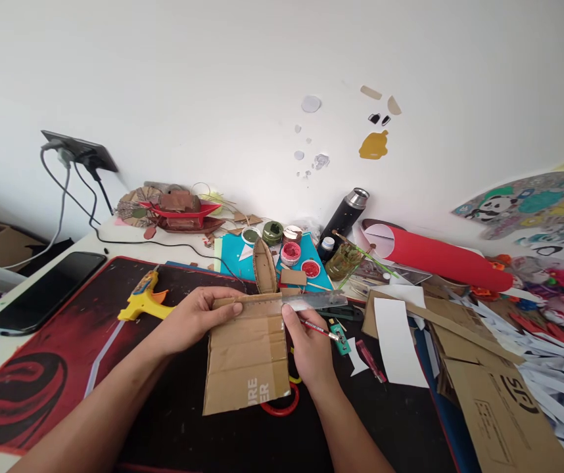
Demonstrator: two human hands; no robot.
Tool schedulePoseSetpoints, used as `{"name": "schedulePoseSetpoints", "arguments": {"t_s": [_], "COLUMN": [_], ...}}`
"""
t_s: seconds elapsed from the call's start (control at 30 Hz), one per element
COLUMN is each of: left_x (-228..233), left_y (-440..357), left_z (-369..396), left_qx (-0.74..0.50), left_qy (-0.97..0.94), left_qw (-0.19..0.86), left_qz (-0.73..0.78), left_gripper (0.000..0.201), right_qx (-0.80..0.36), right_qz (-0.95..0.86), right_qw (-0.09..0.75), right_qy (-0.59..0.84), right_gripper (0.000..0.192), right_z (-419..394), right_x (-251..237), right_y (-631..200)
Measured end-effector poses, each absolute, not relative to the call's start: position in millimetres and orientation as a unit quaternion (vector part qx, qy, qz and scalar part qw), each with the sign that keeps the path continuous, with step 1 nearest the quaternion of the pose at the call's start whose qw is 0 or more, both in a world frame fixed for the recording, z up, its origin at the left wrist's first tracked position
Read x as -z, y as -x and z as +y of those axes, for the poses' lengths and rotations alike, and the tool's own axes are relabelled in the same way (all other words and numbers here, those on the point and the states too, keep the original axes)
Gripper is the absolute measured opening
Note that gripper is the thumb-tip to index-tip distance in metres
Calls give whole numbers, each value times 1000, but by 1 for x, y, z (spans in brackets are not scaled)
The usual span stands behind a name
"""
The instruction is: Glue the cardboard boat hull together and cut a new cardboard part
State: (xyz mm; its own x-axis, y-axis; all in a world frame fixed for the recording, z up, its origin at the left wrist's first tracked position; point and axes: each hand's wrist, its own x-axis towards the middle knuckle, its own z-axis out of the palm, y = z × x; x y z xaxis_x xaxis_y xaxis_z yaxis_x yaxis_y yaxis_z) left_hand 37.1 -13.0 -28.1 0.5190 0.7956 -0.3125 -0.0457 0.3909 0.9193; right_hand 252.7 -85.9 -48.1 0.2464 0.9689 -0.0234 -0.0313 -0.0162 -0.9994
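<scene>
- Nearest the camera, both forearms come in over the black-and-red desk mat (40, 368), and a red ring (282, 406) peeks out from under the cardboard's lower edge.
- The cardboard piece (247, 358) is up off the mat between the two hands, printed letters at its lower right corner.
- Left hand (190, 318) grips the cardboard's upper left corner, thumb across the top, pinning the clear ruler (311, 301) along that top edge.
- Right hand (311, 348) is closed around a red pencil (317, 328), its tip pointing right, fingertips up against the cardboard's right edge just under the ruler.
- Left of the hands, a yellow glue gun (144, 299) lies on the mat; further left, a black phone (45, 292).
- Right side: white paper strip (398, 341) and a big cardboard sheet (499, 401).
- Just behind the ruler, a small cardboard boat (263, 266) with red paint pots (290, 253) beside it.
- Farther back, a black flask (344, 217) and a red paper roll (440, 257) against the wall.
</scene>
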Motion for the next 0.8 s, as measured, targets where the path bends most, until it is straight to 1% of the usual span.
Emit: {"name": "schedulePoseSetpoints", "arguments": {"t_s": [0.1,0.23,0.33,0.4,0.47,0.67,0.8], "left_x": [30,31,32,34,35,34,35], "left_y": [-42,-45,-46,-46,-47,-48,-47], "left_z": [-14,-16,-18,-19,-19,-17,-16], "left_qx": [-303,-313,-296,-283,-274,-255,-239], "left_qy": [-429,-395,-394,-386,-372,-362,-354], "left_qw": [753,785,795,795,794,770,770], "left_qz": [397,360,355,372,395,460,475], "left_gripper": [45,55,49,43,42,46,50], "right_qx": [-452,-433,-401,-382,-375,-401,-411], "right_qz": [-405,-386,-393,-404,-417,-423,-392], "right_qw": [571,588,590,588,585,580,597], "right_qy": [553,564,580,587,586,569,567], "right_gripper": [42,41,39,36,34,34,36], "right_z": [-86,-85,-83,-82,-81,-80,-79], "right_x": [52,57,58,57,55,58,60], "right_y": [-253,-255,-258,-258,-257,-252,-252]}}
